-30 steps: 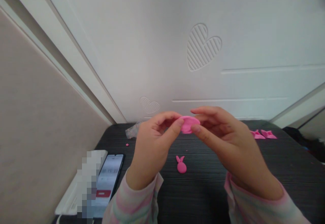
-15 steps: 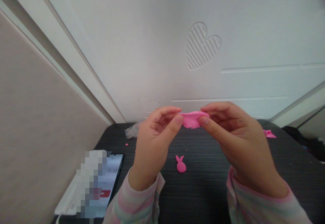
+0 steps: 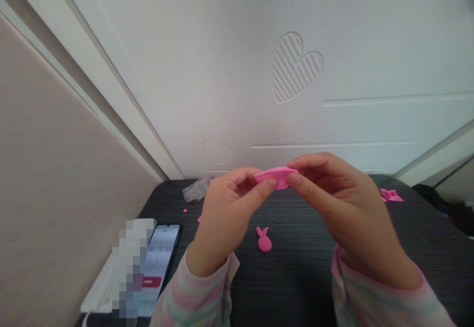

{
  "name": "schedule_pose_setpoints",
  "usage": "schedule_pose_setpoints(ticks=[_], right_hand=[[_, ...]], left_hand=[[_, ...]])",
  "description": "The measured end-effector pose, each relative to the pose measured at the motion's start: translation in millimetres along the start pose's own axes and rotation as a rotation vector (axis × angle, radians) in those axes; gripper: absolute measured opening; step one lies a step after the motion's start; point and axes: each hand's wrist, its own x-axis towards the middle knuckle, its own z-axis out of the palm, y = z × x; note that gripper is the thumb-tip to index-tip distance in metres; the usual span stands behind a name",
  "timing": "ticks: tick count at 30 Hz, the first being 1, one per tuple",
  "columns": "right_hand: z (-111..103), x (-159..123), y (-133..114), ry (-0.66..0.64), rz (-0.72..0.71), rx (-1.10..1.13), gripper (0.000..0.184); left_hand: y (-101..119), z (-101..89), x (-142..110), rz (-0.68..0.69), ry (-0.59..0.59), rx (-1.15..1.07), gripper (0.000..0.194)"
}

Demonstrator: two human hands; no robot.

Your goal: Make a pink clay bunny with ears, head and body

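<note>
A flattened piece of pink modelling clay point(image 3: 279, 175) is held up above the table between both hands. My left hand point(image 3: 225, 213) pinches its left part, thumb in front and fingers behind. On its right end, my right hand point(image 3: 344, 208) has a similar thumb-and-finger pinch. Below them on the table lies a small pink clay rabbit head point(image 3: 264, 243) with a round body and two pointed ears. Part of another pink bit shows beside my left hand, mostly hidden by it.
The dark, grooved table point(image 3: 289, 287) meets a white panel with an embossed heart point(image 3: 296, 67). At left lie a phone point(image 3: 163, 258) and its pale case point(image 3: 99, 282), partly pixelated. A crumpled clear wrapper point(image 3: 196, 189), a pink crumb point(image 3: 185, 211) and a folded pink piece point(image 3: 391, 195) lie farther back.
My left thumb has slid right along the clay, closer to the right thumb. Both hands and the clay have shifted slightly, and the clay now tilts a little. The rabbit head has not moved.
</note>
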Motion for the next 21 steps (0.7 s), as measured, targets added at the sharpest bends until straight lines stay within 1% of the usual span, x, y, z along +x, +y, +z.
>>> schedule_pose_setpoints(ticks=[4, 7, 10, 14, 18, 21], right_hand=[[-0.2, -0.8, 0.2, 0.012, 0.006, 0.021, 0.008], [-0.2, -0.5, -0.1, -0.024, 0.012, 0.022, 0.007], [-0.3, 0.7, -0.3, -0.065, 0.020, -0.013, 0.008], [-0.5, 1.2, 0.4, -0.101, 0.012, -0.060, 0.016], [1.0, 0.0, 2.8, -0.190, 0.006, -0.061, 0.032], [3.3, -0.3, 5.0, -0.192, -0.029, -0.125, 0.039]], left_hand=[[-0.3, -1.9, 1.1, -0.017, -0.022, -0.018, 0.013], [1.8, -1.1, 1.8, -0.025, -0.060, -0.071, 0.013], [3.2, -0.7, 2.2, -0.006, -0.062, -0.053, 0.012], [1.5, -2.9, 2.7, 0.025, -0.036, -0.021, 0.009], [-3.0, -2.4, 3.3, 0.039, 0.033, -0.085, 0.013], [-6.3, 0.7, 4.4, 0.061, 0.065, -0.140, 0.013]])
